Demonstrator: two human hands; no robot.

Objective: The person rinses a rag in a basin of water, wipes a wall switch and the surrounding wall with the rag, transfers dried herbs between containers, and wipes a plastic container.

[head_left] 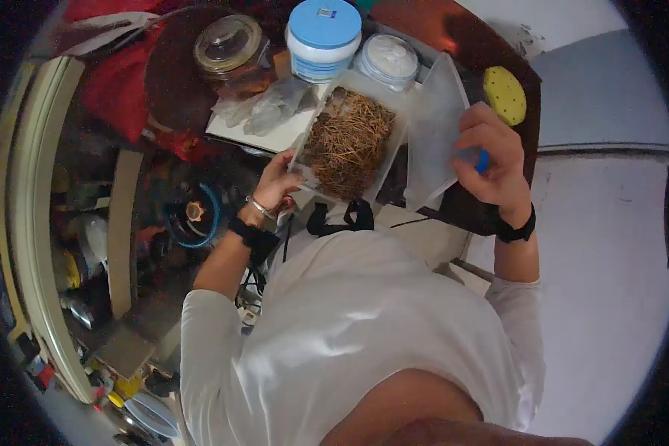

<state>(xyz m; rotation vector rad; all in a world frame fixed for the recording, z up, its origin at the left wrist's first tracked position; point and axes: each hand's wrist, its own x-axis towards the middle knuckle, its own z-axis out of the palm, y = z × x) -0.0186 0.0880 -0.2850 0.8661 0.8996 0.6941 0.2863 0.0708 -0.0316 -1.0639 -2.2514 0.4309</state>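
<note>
A clear plastic container full of thin, dry brown stalks stands tilted in front of me. My left hand is closed on its lower left edge, thumb at the rim. To the right, a translucent lid is held on edge beside the container. My right hand grips the lid's right side with curled fingers. A small blue part shows between those fingers; whether it is a latch on the lid, I cannot tell.
Behind the container are a white tub with a blue lid, a white-topped jar and a glass jar. Crumpled plastic bags lie on a white board. A yellow perforated oval sits at right, near a white cabinet.
</note>
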